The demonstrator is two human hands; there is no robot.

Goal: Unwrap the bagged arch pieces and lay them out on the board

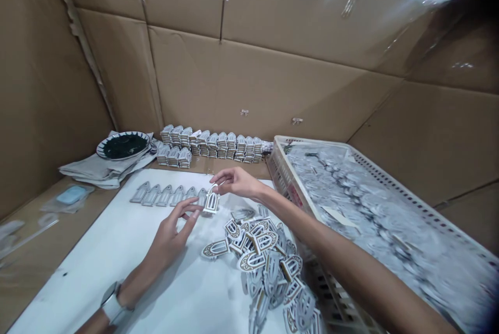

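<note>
A small white arched window-shaped piece (211, 202) with gold trim is held above the white board (167, 251). My right hand (237, 183) pinches its arched top between thumb and fingers. My left hand (171, 232), with a watch on the wrist, closes thumb and forefinger at the piece's lower left edge. Just behind those fingertips, a row of similar grey-looking arched pieces (163, 196) lies side by side on the board. To the right, below my right forearm, a loose heap of arched pieces (265, 251) spreads, some showing gold scrolls, others plain grey-white.
Stacked arched pieces (212, 144) line the back cardboard wall (273, 84). On the right stands a white plastic crate (283, 167) full of clear bags. A plate of dark green material (127, 145) rests on folded cloth (93, 170) at left, near a blue item in plastic (72, 194).
</note>
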